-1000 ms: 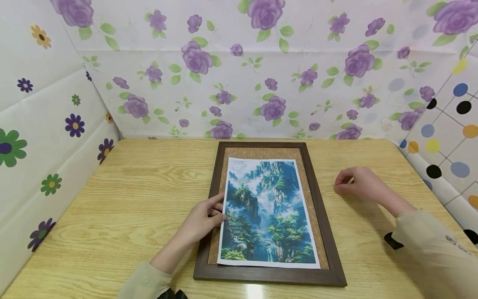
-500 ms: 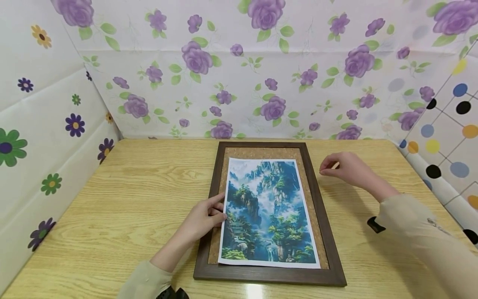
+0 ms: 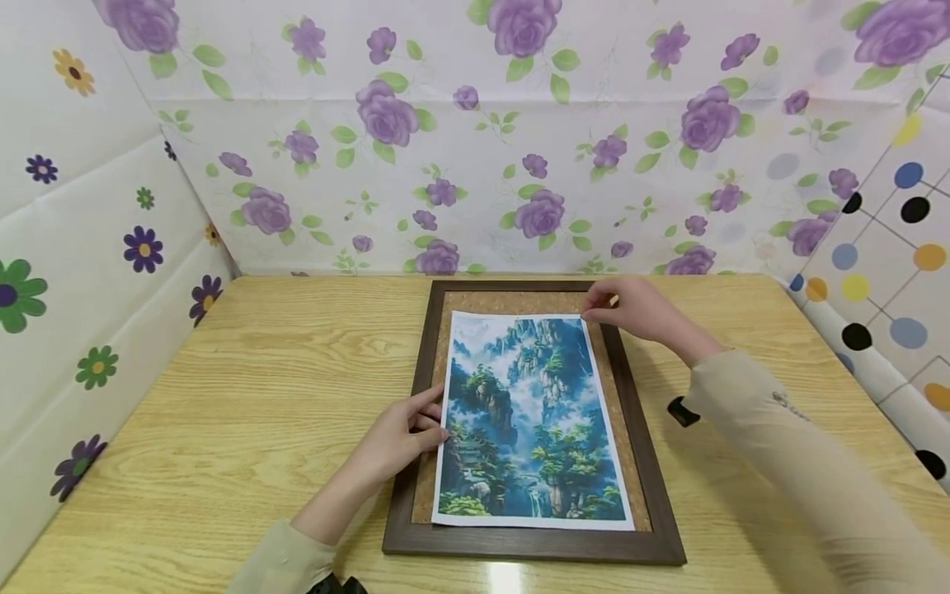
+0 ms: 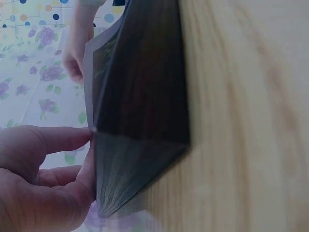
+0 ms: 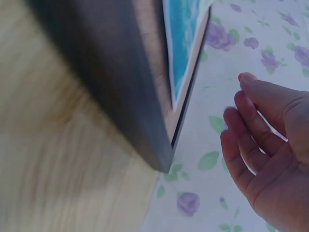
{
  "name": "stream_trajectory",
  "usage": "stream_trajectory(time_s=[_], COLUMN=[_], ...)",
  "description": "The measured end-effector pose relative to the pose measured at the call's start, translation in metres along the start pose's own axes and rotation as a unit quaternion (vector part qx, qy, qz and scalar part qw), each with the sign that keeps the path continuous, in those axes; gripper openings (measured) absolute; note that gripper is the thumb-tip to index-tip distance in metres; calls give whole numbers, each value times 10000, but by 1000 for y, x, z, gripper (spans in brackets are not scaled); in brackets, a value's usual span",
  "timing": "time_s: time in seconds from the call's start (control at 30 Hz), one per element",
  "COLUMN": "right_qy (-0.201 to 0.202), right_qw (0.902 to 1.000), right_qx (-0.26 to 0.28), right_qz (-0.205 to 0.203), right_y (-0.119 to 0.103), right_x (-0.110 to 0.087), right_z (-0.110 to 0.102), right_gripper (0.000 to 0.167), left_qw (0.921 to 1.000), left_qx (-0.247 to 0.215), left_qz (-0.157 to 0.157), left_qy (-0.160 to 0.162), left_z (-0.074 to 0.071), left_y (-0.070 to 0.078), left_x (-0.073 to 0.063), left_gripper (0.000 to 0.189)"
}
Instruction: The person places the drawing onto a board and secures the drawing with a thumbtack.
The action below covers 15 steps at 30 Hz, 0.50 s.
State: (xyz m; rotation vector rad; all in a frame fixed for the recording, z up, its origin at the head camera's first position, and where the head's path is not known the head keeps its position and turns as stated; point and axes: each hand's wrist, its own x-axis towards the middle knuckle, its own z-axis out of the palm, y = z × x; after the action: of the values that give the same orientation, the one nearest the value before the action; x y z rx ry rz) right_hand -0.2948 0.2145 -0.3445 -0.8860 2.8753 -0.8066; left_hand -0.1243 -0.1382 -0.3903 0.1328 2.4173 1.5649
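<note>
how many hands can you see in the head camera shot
2. The left hand is at the left edge of the landscape print; the right hand is near its top right corner. No others show.

Cannot make out the tiny orange thing, apparently pinched in the right hand. Can see the frame only blurred and cut off by the top edge in the right wrist view.

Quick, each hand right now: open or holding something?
Left hand: open, touching the blue-green paper landscape print.
Right hand: closed, pinching a tiny orange object, identity unclear.
</note>
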Motion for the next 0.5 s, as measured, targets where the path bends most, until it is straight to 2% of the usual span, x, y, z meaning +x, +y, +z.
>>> stream_trajectory(time_s=[0.23,0.5], right_qy=[-88,-307], right_qw=[9993,9975], right_qx=[319,626], right_qz=[162,101], right_y=[-5,-11], right_x=[24,47], right_z=[4,13], right_gripper=[13,18], left_qw=[10000,9999], left_qx=[69,101], left_qz=[7,24], left_qy=[42,77], left_z=[1,0], left_y=[0,-1], left_x=[0,1], left_gripper=[64,63])
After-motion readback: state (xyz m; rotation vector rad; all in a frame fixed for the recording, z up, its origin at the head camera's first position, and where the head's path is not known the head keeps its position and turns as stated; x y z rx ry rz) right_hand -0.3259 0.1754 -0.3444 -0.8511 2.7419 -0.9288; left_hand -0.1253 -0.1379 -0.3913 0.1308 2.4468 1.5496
